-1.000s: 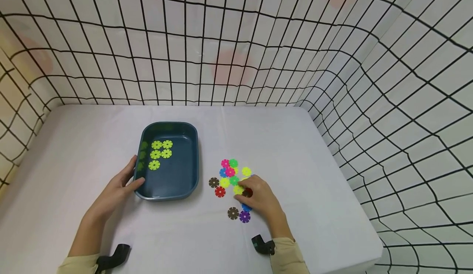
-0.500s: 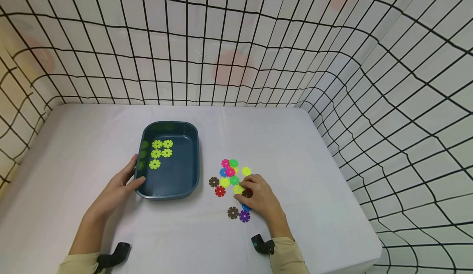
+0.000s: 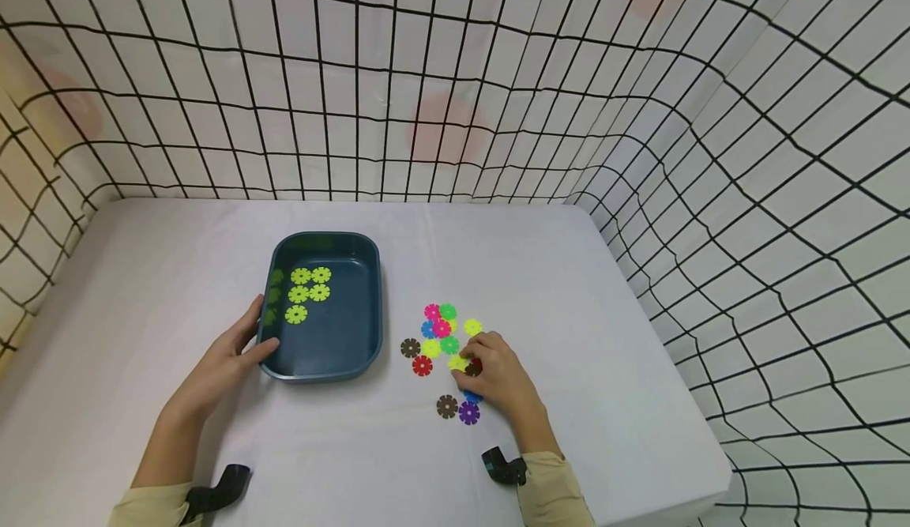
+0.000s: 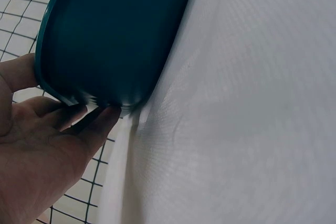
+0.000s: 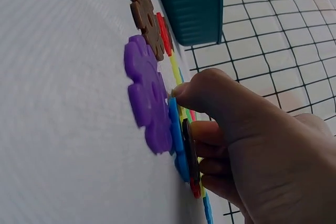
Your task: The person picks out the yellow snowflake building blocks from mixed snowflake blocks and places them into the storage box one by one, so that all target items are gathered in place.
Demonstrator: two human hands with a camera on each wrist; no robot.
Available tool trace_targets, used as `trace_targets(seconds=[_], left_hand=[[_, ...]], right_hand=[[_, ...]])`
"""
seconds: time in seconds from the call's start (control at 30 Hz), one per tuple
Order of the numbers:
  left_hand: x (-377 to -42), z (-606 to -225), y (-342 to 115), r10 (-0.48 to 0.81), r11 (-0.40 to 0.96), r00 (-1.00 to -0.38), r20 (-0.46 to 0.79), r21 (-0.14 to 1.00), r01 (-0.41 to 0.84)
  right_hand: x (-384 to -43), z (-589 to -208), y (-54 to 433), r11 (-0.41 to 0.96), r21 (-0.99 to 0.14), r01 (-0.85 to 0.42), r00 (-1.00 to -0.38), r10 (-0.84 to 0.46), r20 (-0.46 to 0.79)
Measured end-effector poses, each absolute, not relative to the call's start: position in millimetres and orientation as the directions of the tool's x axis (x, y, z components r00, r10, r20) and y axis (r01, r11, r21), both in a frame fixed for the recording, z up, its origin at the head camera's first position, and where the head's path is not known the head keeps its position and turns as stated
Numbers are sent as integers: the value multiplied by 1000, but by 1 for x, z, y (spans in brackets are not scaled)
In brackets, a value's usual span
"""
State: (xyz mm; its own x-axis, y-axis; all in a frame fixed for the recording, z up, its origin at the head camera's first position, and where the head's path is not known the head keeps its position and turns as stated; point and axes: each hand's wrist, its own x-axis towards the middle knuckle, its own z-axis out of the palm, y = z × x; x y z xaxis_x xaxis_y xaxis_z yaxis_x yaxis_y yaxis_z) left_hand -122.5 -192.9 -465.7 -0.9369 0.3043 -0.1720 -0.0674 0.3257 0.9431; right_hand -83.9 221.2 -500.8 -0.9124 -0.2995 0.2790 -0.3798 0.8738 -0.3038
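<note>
My left hand [image 3: 222,361] grips the left side of a dark teal tray [image 3: 344,345], thumb over the rim and fingers against the outer wall. Several yellow-green notched snowflake discs [image 3: 298,294] lie inside the tray. My right hand [image 3: 505,377] reaches down to a pile of coloured discs, fingers bent. Its thumb and fingertips stand at opposite edges of a yellow disc [image 3: 456,362]; whether they pinch it is unclear. In the right wrist view, dark brown and blue discs [image 5: 178,140] lie beside the fingers, and a purple disc [image 5: 148,95] is nearer the camera.
Pink [image 3: 441,328], green [image 3: 449,344], red [image 3: 423,366] and brown [image 3: 410,348] discs lie loose between tray and right hand. A white cloth covers the table [image 3: 341,464]. Black wire mesh [image 3: 441,108] stands behind and along the sides.
Hardly anything differs. The whole view shifts slightly; both hands, the tray and the discs keep their places.
</note>
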Motion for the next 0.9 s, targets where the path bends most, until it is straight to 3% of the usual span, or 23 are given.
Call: trace_targets(seconds=[0.9], left_hand=[[-123, -465, -192, 315, 317, -934, -167, 946, -62]], right_hand=[[-104, -479, 208, 847, -258, -465, -861, -366, 353]])
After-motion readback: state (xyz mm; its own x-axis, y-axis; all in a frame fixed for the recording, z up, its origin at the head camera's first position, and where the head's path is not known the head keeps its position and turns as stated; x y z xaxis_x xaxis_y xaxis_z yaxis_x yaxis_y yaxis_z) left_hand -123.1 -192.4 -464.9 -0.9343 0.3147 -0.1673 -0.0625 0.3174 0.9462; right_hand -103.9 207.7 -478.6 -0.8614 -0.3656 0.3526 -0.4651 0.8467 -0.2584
